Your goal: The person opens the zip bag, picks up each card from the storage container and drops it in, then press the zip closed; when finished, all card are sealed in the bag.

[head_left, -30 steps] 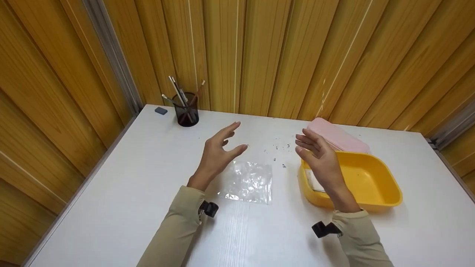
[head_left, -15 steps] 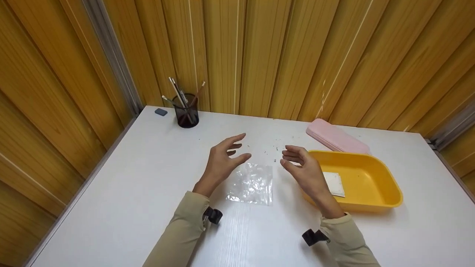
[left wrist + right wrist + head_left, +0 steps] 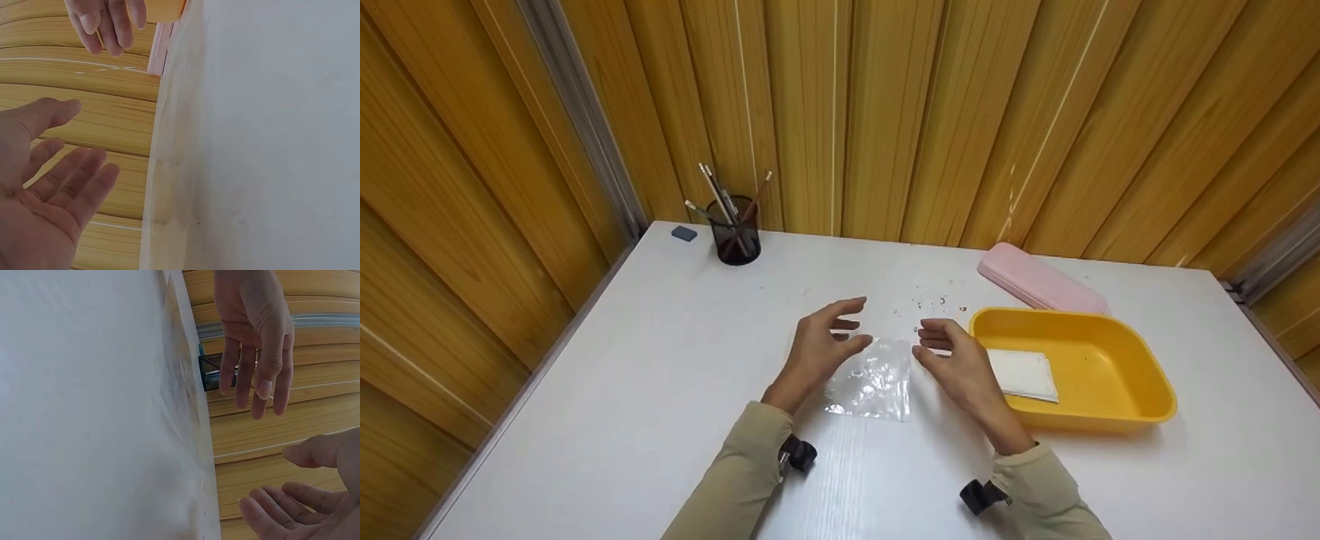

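Observation:
In the head view a flat, clear plastic bag (image 3: 877, 382) lies on the white table (image 3: 607, 390). My left hand (image 3: 821, 349) hovers at the bag's upper left side, fingers and thumb spread apart around air. Facing it, my right hand (image 3: 960, 367) is held just off the bag's right edge, fingers loosely bent and nothing between them. Both wrist views show the two hands empty with relaxed fingers, raised over the tabletop. A yellow bin (image 3: 1110, 416) stands right of my right hand, with a white pad of paper (image 3: 1024, 373) inside it.
A pink case (image 3: 1039, 277) lies behind the bin. At the back left stand a black mesh cup (image 3: 736, 244) with several pencils and a dark blue eraser (image 3: 684, 234). Small dark crumbs (image 3: 942, 301) are scattered behind the hands. A wood-patterned wall (image 3: 877, 120) closes the back.
Both hands have come nearer to the body and closer together; the right one has moved left, away from the bin, uncovering the white pad. Neither has taken hold of anything.

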`<state>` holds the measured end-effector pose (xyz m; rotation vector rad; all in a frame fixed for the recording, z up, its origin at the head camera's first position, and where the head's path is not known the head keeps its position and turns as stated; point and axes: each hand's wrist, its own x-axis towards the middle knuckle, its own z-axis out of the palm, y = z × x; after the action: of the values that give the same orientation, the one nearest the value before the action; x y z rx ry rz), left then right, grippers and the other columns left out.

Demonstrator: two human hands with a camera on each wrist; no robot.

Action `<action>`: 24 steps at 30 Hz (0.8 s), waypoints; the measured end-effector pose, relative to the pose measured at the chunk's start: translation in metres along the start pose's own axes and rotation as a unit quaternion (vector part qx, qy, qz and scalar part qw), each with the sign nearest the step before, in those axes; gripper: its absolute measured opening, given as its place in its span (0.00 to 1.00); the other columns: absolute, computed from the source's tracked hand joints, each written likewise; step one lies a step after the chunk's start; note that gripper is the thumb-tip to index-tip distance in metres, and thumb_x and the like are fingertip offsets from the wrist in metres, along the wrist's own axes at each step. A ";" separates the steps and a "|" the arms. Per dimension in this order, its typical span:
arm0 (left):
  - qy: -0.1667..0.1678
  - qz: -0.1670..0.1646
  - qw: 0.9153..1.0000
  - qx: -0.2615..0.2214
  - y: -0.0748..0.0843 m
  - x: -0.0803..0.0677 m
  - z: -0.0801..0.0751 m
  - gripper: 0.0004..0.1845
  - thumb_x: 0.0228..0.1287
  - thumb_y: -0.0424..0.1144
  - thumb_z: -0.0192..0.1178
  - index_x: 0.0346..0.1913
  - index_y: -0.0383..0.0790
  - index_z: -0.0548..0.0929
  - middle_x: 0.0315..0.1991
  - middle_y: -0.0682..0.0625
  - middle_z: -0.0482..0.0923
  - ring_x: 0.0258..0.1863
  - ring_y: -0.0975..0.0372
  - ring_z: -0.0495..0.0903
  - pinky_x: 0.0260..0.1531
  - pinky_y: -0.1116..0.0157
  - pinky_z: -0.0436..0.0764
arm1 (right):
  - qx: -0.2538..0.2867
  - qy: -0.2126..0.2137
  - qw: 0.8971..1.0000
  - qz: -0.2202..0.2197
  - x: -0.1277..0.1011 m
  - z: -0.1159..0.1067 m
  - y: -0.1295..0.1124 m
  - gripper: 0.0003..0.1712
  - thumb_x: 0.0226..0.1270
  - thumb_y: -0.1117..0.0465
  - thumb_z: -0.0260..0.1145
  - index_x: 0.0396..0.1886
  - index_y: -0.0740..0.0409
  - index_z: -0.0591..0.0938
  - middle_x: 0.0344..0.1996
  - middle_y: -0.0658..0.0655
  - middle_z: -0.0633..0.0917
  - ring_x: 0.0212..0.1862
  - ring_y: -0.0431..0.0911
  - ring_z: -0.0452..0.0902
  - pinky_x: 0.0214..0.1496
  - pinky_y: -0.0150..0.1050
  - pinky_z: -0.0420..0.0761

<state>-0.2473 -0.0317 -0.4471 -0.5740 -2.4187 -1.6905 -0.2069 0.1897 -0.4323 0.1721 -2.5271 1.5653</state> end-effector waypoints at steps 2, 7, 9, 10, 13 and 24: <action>-0.009 -0.009 1.000 -0.004 -0.001 0.000 0.002 0.30 0.65 0.26 0.73 0.70 0.36 0.80 0.65 0.41 0.81 0.56 0.47 0.86 0.53 0.57 0.86 | -0.010 -0.005 1.000 0.006 -0.001 0.003 0.002 0.22 0.69 0.73 0.70 0.61 0.75 0.80 0.54 0.72 0.86 0.57 0.63 0.84 0.62 0.55 0.81; -0.035 -0.046 0.998 -0.008 -0.003 -0.002 0.007 0.29 0.65 0.26 0.73 0.69 0.36 0.81 0.60 0.39 0.84 0.50 0.50 0.89 0.45 0.64 0.87 | -0.020 -0.019 0.999 0.022 -0.003 0.010 0.005 0.23 0.67 0.74 0.71 0.60 0.77 0.79 0.51 0.73 0.86 0.54 0.66 0.85 0.60 0.57 0.82; -0.043 -0.058 0.997 -0.008 -0.005 -0.003 0.008 0.28 0.64 0.26 0.73 0.67 0.34 0.82 0.57 0.38 0.85 0.47 0.51 0.90 0.42 0.64 0.87 | -0.029 -0.022 0.999 0.033 -0.005 0.012 0.006 0.23 0.65 0.74 0.71 0.59 0.77 0.79 0.50 0.72 0.86 0.53 0.65 0.86 0.58 0.56 0.83; -0.047 -0.064 0.997 -0.012 -0.006 -0.003 0.009 0.27 0.63 0.25 0.73 0.66 0.33 0.82 0.55 0.38 0.86 0.45 0.51 0.90 0.41 0.64 0.88 | -0.036 -0.025 0.998 0.038 -0.005 0.013 0.007 0.24 0.65 0.74 0.72 0.59 0.76 0.79 0.50 0.72 0.86 0.53 0.64 0.86 0.58 0.56 0.83; -0.057 -0.080 0.995 -0.028 -0.008 -0.004 0.011 0.24 0.62 0.24 0.73 0.62 0.31 0.84 0.49 0.38 0.88 0.42 0.52 0.91 0.37 0.64 0.88 | -0.064 -0.032 0.996 0.051 -0.006 0.016 0.008 0.25 0.65 0.72 0.73 0.60 0.74 0.79 0.50 0.68 0.87 0.52 0.61 0.86 0.58 0.55 0.83; -0.066 -0.109 0.992 0.012 -0.006 -0.007 0.016 0.11 0.60 0.26 0.74 0.46 0.30 0.90 0.36 0.48 0.89 0.36 0.60 0.88 0.39 0.66 0.86 | -0.006 -0.028 0.995 0.091 -0.004 0.021 0.015 0.23 0.64 0.73 0.72 0.58 0.75 0.80 0.42 0.62 0.88 0.43 0.53 0.86 0.48 0.41 0.85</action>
<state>-0.2413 -0.0201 -0.4604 -0.4443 -2.6771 -1.7529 -0.2078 0.1778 -0.4551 -0.0170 -2.6618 1.6304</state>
